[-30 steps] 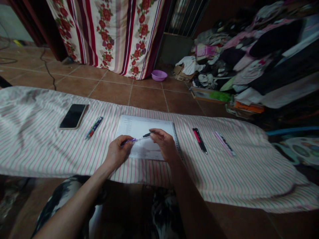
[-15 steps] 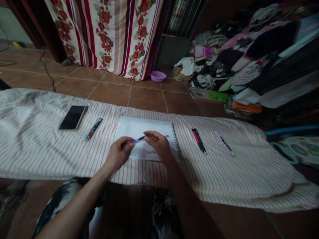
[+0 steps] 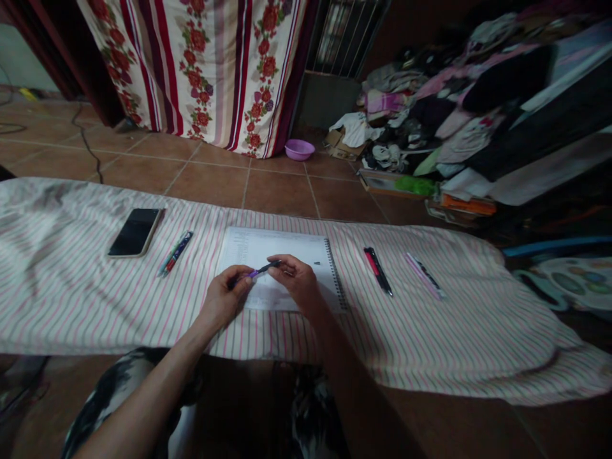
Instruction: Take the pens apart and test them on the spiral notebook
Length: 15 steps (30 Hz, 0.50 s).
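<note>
While the left hand and right hand pinch the pen at opposite ends, seemingly joining its parts, the next move likely needs straight alignment.

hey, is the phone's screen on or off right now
Looks off: the phone lies face up on the cloth, showing only black with no lit display visible.

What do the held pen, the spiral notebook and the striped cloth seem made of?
Pen: probably plastic, from its solid purple and black colouring; gloss unclear.
Spiral notebook: matte paper, from its dull white page; coil possibly metal.
Striped cloth: matte fabric, perhaps cotton, from its soft wrinkles.
</note>
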Motion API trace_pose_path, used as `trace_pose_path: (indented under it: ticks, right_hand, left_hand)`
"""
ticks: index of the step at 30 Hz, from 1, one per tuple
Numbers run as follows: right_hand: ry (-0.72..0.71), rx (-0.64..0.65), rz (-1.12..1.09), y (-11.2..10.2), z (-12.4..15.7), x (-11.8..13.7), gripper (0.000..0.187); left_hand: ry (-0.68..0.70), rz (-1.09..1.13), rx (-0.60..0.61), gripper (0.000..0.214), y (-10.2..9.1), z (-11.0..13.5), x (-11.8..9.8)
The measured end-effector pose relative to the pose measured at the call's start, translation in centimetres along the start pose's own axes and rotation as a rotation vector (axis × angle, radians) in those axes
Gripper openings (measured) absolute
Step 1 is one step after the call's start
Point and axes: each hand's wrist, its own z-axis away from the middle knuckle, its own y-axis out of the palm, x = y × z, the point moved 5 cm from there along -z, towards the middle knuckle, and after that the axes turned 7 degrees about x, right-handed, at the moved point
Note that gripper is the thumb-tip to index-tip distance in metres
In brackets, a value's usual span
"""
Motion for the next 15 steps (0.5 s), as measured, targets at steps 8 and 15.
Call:
trace_pose_path:
  ticks: [8,15]
  right_hand:
    - [0.031,-0.008,-0.036,0.28,0.11,0.46,0.027]
    - [0.013,-0.043,-0.052,0.16,-0.10,0.00,0.024]
  left_hand:
    - [-0.010,0.019,0.005,0.022,0.15,-0.12,0.42]
    - [0.020,-0.029,-0.001,0.023,0.26,-0.16,0.35]
